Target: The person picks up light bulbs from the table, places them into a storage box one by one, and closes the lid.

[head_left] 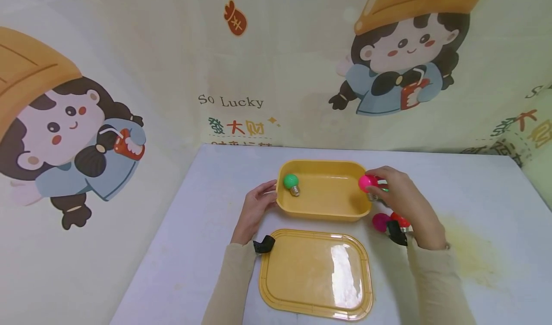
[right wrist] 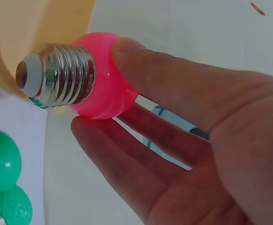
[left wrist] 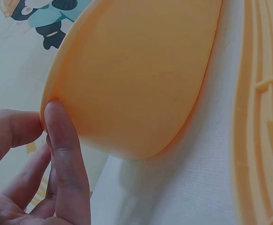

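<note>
My left hand [head_left: 253, 211] holds the left end of a yellow plastic box [head_left: 329, 198], its thumb and a finger pinching the rim [left wrist: 49, 93]. Inside the box, at the left, lies a green light bulb [head_left: 291, 181] with a metal screw base. Over the box's right end, my right hand [head_left: 407, 203] pinches a pink light bulb [right wrist: 106, 77] between thumb and fingers. The metal base of that bulb points away from the palm in the right wrist view. Two more green bulbs [right wrist: 4, 161] show below it there; in the head view the hand mostly hides them.
In front of the box lies a yellow lid [head_left: 302, 272] with a ridged border. A magenta bulb [head_left: 380, 222] and a red bulb [head_left: 400, 218] sit beside the right wrist, partly covered by its black strap. A printed cloth [head_left: 280, 66] hangs behind the white table [head_left: 181, 267].
</note>
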Demonstrator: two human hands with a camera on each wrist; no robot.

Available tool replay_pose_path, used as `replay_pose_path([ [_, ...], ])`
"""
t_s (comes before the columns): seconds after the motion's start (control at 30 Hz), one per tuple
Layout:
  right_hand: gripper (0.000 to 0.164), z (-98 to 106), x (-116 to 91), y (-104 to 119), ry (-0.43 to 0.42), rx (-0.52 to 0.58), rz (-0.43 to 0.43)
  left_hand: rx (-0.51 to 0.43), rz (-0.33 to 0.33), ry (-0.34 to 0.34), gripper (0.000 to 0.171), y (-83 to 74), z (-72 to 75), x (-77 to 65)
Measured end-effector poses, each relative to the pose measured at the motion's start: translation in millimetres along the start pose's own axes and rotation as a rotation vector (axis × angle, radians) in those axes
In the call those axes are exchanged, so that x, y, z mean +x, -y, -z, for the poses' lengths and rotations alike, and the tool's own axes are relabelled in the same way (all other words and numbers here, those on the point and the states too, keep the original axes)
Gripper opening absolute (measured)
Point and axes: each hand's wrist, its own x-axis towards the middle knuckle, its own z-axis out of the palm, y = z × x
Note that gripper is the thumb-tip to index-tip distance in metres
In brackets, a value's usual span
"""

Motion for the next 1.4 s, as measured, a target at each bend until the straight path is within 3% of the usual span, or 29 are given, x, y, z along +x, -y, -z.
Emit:
replay_pose_path([
  [0.4, 0.035, -8.2, 14.5, 9.0, -0.030, -0.014, 0.104, -0.005, -0.004, -0.006, 0.036, -0.8, -1.7, -0.8],
  [0.67, 0.036, -15.7, 22.9, 14.3, -0.018, 0.012, 0.103, -0.019, -0.008, 0.002, 0.039, -1.3, -2.1, -0.6],
  [1.4, 0.036, -27.1, 42.7, 30.6, -0.032, -0.041, 0.202, -0.009, -0.003, -0.001, 0.035, 0.1, 0.2, 0.8],
])
